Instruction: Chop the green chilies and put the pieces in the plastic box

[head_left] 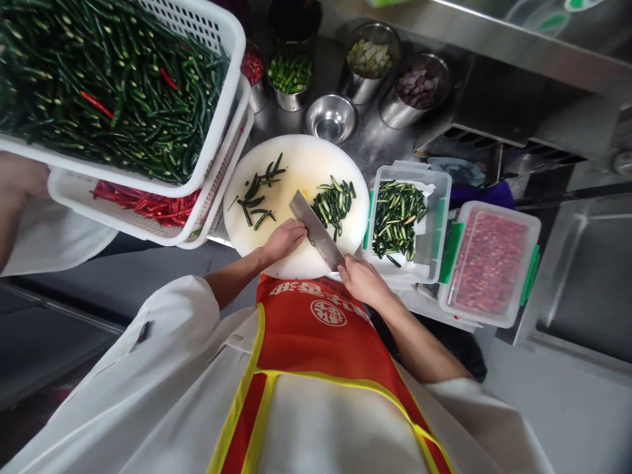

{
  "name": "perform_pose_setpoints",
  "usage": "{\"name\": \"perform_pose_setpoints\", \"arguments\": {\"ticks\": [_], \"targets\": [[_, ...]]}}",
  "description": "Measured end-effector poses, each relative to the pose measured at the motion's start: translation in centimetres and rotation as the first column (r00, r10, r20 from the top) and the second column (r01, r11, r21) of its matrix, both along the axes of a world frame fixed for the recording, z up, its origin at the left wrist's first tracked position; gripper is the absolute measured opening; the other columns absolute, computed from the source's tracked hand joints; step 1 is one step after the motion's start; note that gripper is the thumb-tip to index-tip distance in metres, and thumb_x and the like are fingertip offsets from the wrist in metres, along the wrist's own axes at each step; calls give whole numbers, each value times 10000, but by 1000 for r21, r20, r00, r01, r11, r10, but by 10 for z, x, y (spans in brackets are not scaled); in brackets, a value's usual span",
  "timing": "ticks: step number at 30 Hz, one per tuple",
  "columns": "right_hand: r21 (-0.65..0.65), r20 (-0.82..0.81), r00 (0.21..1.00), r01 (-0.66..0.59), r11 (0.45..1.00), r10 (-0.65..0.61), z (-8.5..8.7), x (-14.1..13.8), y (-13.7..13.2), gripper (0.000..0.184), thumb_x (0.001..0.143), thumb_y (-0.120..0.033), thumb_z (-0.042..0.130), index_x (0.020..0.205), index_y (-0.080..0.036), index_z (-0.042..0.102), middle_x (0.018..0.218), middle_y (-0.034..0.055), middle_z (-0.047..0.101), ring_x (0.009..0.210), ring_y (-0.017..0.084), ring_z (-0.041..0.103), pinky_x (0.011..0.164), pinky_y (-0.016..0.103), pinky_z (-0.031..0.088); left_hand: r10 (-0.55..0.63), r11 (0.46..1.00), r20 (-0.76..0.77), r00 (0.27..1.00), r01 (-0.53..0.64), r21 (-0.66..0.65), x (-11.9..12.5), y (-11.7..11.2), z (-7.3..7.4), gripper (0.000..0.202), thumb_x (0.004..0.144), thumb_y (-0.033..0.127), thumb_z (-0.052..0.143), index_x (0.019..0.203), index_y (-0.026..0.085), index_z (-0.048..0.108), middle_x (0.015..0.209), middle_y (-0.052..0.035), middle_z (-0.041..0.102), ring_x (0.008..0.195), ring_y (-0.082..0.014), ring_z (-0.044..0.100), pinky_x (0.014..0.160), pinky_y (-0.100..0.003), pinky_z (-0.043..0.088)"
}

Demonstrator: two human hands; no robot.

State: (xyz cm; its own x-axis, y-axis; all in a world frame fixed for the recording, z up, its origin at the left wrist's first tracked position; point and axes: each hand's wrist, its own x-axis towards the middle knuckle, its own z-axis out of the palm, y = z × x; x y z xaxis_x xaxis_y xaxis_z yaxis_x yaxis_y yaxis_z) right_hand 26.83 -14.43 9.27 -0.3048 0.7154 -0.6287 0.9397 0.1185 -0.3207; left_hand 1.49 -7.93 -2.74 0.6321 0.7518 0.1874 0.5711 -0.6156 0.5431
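Note:
In my right hand (363, 280) is the handle of a cleaver (318, 230), its broad blade slanting up and left over the round white cutting board (296, 257). My left hand (285, 240) is just left of the blade, fingers curled down toward the board; whatever lies under them is hidden. Cut green chili pieces (336, 203) form a pile on the board right of the blade. Several whole green chilies (254, 194) lie loosely on its left side.
A white basket (236, 72) of green chilies sits stacked over red chilies (148, 203) at left, beside another person's arm (20, 184). A clear tub (437, 224) of cut chilies and a lidded tub (494, 263) stand right. Behind are a steel bowl (330, 118) and filled steel containers (397, 117).

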Motion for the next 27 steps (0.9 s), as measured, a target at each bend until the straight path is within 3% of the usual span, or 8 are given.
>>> {"name": "perform_pose_setpoints", "arguments": {"ticks": [5, 8, 11, 13, 16, 20, 22, 27], "targets": [[74, -36, 998, 56, 996, -53, -26, -17, 18, 212, 1019, -274, 398, 1042, -148, 567, 964, 144, 740, 946, 263, 693, 748, 298, 384, -26, 1000, -20, 999, 26, -6, -1, 2, 2, 281, 1019, 265, 441, 981, 169, 702, 1052, -101, 685, 958, -200, 610, 874, -355, 525], [87, -52, 997, 67, 994, -62, -29, -12, 20, 199, 1010, -280, 415, 1024, -162, 574, 959, 133, 742, 931, 260, 692, 744, 296, 383, -14, 1000, -13, 1000, 13, -21, -1, 0, 7, 273, 1017, 268, 446, 985, 169, 698, 1047, -98, 689, 965, -200, 614, 878, -352, 530], [105, -53, 993, 108, 989, -103, -24, -5, 15, 205, 1012, -285, 410, 1002, -168, 577, 928, 127, 744, 896, 250, 690, 728, 292, 378, 117, 992, -12, 993, -117, -45, -11, -2, 14, 247, 1002, 265, 472, 973, 169, 697, 1027, -99, 686, 972, -205, 618, 882, -348, 529], [110, -58, 991, 128, 986, -122, -18, 0, 7, 216, 1017, -292, 401, 985, -171, 576, 900, 122, 743, 873, 245, 689, 714, 291, 372, 303, 951, -66, 951, -307, -48, -25, -3, 21, 216, 976, 249, 501, 958, 172, 702, 1025, -103, 679, 987, -221, 617, 896, -359, 522], [73, -90, 993, 77, 994, -71, -8, 8, -5, 213, 1017, -293, 404, 977, -182, 581, 912, 105, 742, 856, 230, 688, 699, 284, 363, 553, 814, -241, 797, -579, -48, -49, -2, 33, 175, 924, 253, 560, 973, 185, 715, 1042, -107, 672, 991, -255, 625, 862, -368, 523], [8, -101, 994, -40, 999, 40, -2, 21, -16, 202, 1010, -277, 418, 959, -198, 598, 903, 79, 743, 843, 218, 691, 695, 281, 354, 583, 717, -470, 663, -692, -86, -66, -2, 43, 198, 906, 304, 583, 1019, 214, 719, 1036, -99, 669, 902, -270, 651, 736, -356, 520], [1, -67, 997, -27, 1000, 27, -3, 27, -17, 207, 1012, -278, 418, 953, -199, 600, 895, 78, 747, 854, 221, 694, 698, 282, 354, 529, 750, -497, 688, -653, -105, -63, -4, 45, 202, 917, 281, 560, 1027, 214, 715, 1036, -97, 665, 885, -258, 657, 732, -345, 517], [70, 32, 997, 66, 995, -68, -7, 32, -11, 209, 1014, -300, 422, 957, -189, 590, 903, 100, 750, 873, 233, 695, 702, 290, 354, 313, 923, -284, 906, -360, -133, -29, -9, 37, 238, 961, 239, 494, 1106, 203, 679, 1127, -96, 639, 984, -219, 640, 818, -311, 524]]}}
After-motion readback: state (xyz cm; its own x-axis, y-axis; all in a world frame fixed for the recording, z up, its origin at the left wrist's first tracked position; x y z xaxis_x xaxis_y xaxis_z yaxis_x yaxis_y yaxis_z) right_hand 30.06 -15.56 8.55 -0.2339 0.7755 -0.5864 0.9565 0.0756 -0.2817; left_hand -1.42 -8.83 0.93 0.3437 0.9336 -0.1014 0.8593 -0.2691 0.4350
